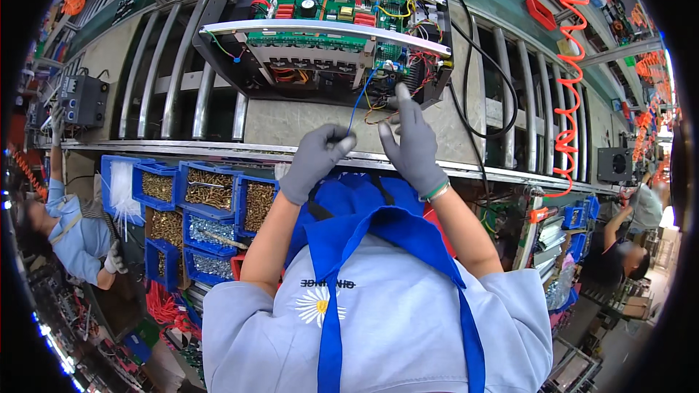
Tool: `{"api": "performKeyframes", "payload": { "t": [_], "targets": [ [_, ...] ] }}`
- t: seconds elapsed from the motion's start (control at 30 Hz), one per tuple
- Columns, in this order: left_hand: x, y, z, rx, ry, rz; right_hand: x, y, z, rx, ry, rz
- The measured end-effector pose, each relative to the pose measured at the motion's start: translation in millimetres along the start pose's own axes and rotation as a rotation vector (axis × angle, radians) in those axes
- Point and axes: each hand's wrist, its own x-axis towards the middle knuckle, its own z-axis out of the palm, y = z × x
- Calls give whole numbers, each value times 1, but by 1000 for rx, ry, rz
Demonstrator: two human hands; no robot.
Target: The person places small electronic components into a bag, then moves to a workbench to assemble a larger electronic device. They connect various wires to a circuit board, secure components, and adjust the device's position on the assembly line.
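Note:
My left hand [318, 160], in a grey glove, pinches the lower end of a blue wire [358, 104] between thumb and fingers. The wire runs up, taut, into the right part of an open chassis [313, 87] with green circuit boards [320, 11] and two light metal rails across it. My right hand [415, 147], gloved too, has its fingers stretched toward the chassis's near right edge, thumb apart. Beside its thumb hang thin red and yellow wires [376, 108]; I see none clearly gripped.
The chassis rests on a pale board [280, 122] over a roller conveyor [172, 73]. A black cable [502, 133] loops at its right, near an orange coiled hose [562, 113]. Blue bins [209, 207] of screws stand at lower left. Other people work at both sides.

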Motion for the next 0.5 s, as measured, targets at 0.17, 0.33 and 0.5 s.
{"api": "performKeyframes", "payload": {
  "t": [0.17, 0.33, 0.5],
  "targets": [
    [68, 15, 20, -49, 244, 147, -59, 13, 20, 134, -124, 123],
    [123, 26, 45, -249, 291, -111, -77, 21, 19, 208, -94, 209],
    [130, 22, 47, -85, 264, 66, -84, 30, 22, 205, -84, 228]
  ]
}}
